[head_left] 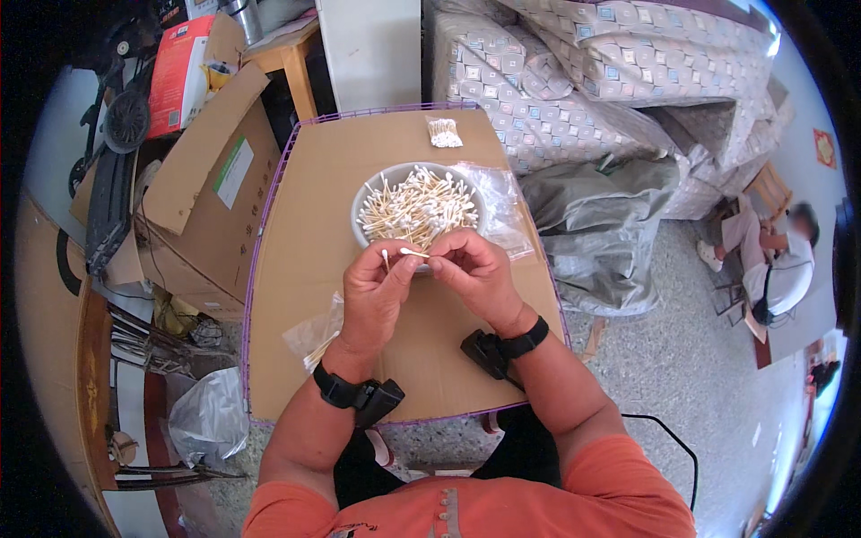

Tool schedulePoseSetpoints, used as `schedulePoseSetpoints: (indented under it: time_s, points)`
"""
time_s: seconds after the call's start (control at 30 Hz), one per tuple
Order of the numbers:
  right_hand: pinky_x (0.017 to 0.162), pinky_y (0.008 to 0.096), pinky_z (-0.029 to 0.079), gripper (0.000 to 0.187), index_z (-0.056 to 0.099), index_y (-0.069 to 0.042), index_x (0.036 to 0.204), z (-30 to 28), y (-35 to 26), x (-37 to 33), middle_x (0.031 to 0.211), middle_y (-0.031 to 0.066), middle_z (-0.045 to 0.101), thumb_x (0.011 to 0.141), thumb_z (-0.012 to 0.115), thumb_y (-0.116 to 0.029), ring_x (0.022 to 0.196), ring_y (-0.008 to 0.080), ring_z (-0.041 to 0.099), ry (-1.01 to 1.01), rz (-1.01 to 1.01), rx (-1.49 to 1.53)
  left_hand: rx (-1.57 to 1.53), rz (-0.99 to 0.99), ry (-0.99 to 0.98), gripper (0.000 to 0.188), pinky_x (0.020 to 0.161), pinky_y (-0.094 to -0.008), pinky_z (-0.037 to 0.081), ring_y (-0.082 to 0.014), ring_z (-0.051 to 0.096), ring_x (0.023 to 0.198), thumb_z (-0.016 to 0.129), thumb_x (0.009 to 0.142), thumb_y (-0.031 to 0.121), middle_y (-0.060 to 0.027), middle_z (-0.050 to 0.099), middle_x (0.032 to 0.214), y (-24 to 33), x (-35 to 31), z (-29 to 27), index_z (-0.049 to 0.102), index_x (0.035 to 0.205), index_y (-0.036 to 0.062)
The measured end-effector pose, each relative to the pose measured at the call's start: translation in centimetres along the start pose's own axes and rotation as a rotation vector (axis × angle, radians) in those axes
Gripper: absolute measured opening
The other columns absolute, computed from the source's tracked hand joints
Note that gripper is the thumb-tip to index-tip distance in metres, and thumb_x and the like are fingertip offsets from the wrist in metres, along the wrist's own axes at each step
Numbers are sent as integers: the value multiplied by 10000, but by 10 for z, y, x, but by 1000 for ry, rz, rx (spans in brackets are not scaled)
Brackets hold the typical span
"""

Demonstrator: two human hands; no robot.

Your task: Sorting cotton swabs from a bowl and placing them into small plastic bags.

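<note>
Pinching with the right: the right hand [480, 273] has thumb and finger pressed together on the stick of one cotton swab [413, 253].
Swab between the hands: it sits right at the fingertips, lying nearly side to side; its white tip points to the left fingers, its other end is in the right fingers.
Nearer hand: the right one has the stick; the left fingertips are just beside the white tip, and I can't tell if they touch it.
Left grip: the left hand [375, 291] is almost closed, with a second swab [387, 261] in its fingers, tip pointing away from the body.
Bowl: a round pale bowl [357, 204] is just past the fingers, with a messy heap of swabs [421, 206] in it.
Small bunch: a packed bunch of swabs [445, 134] is well past the fingers, behind the bowl.
Right bag: a clear bag [504, 202] lies flat, past the right fingers and beside the bowl.
Left bag: another clear bag [309, 335] is left of the left fingers and nearer the body, with a few loose swabs [318, 351] by the wrist.
Under it all: brown cardboard [296, 224].
</note>
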State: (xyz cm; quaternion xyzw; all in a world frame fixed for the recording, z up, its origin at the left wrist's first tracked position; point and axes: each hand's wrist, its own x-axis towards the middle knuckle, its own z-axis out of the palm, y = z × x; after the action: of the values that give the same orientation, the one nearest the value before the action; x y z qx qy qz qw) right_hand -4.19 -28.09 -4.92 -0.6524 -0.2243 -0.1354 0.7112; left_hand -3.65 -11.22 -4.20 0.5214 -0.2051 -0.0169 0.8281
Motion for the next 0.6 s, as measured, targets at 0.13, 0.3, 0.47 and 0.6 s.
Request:
schedulePoseSetpoints:
  time_s: [0.13, 0.3, 0.47, 0.6]
  points:
    - [691, 225, 472, 93, 620, -35, 945, 2, -8, 0, 873, 8, 612, 876, 681, -49, 797, 76, 572, -15, -34, -200, 60, 6, -21, 80, 520, -167, 312, 9, 390, 629, 601, 965, 99, 54, 578, 828, 2, 0, 1, 606, 1036, 63]
    - [708, 264, 484, 127, 633, -32, 989, -3, -11, 3, 881, 54, 622, 873, 672, -65, 791, 145, 595, 24, -222, -335, -27, -13, -27, 131, 518, -170, 326, -9, 394, 611, 530, 1011, 186, 38, 553, 780, 5, 0, 3, 584, 991, 68]
    - [741, 290, 492, 142, 651, -33, 1028, 3, -18, 6, 939, 79, 634, 887, 644, -57, 825, 174, 604, 27, -137, -233, 24, -222, -195, 234, 507, -178, 328, -22, 380, 583, 454, 1042, 283, 44, 474, 698, 4, -2, 0, 561, 977, 86]
    - [762, 296, 497, 148, 651, -30, 1041, 0, -16, 6, 976, 85, 635, 896, 639, -59, 871, 176, 608, -22, -191, -259, -32, -267, -187, 251, 501, -183, 325, -24, 361, 568, 447, 1043, 299, 50, 454, 688, 4, -2, 3, 564, 985, 85]
